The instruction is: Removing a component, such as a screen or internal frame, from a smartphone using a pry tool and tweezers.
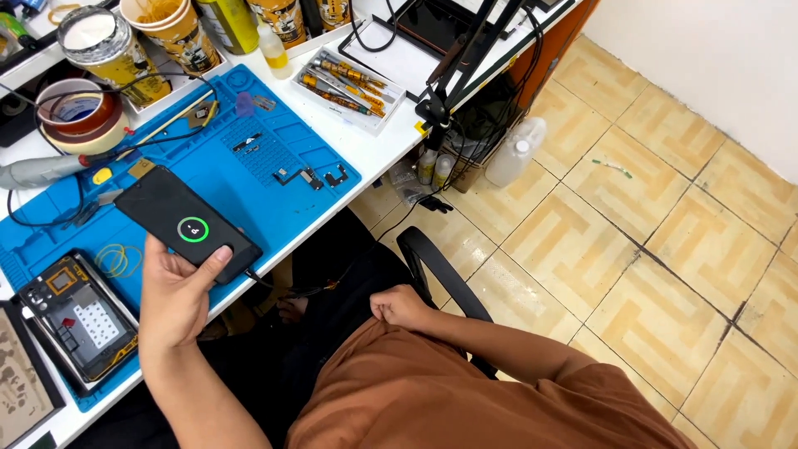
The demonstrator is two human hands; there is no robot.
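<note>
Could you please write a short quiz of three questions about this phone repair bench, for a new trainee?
1. True or false: the left hand holds the black smartphone over the blue repair mat.
2. Where is the right hand? A) on the screwdriver tray B) closed, near the lap, apart from the bench C) on the tape rolls
3. Fill in: the smartphone screen shows a ____ ring.

Key: 1 true; 2 B; 3 green.
</note>
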